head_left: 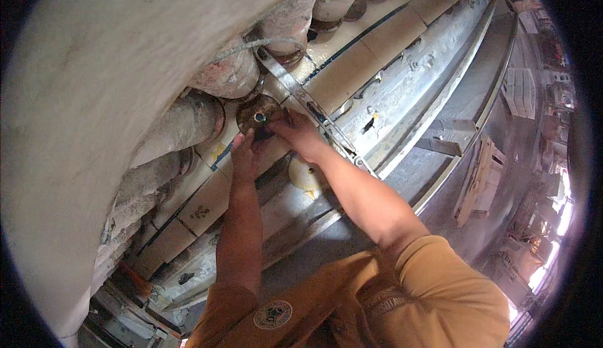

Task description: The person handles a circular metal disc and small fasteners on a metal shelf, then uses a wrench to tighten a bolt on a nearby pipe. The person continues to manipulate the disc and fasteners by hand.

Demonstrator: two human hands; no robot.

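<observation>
— Setting?
— Dusty machine frame: a pale metal rail [402,90] runs to the right of my hands, a row of lint-caked cylinders [232,75] sits just above them, and a big white roll [113,65] fills everything to the left.

— Item held?
— One round brown disc [259,114] with a small blue centre, seated under the cylinders, directly above my fingertips.

— Left hand?
— My left hand [246,153] is below the disc, fingers pinched together on its lower edge.

— Right hand?
— My right hand [300,135] is just beside it, fingers touching the disc's right side; I cannot tell whether they are clamped. A slanted metal bar [295,90] passes just above this hand.
</observation>
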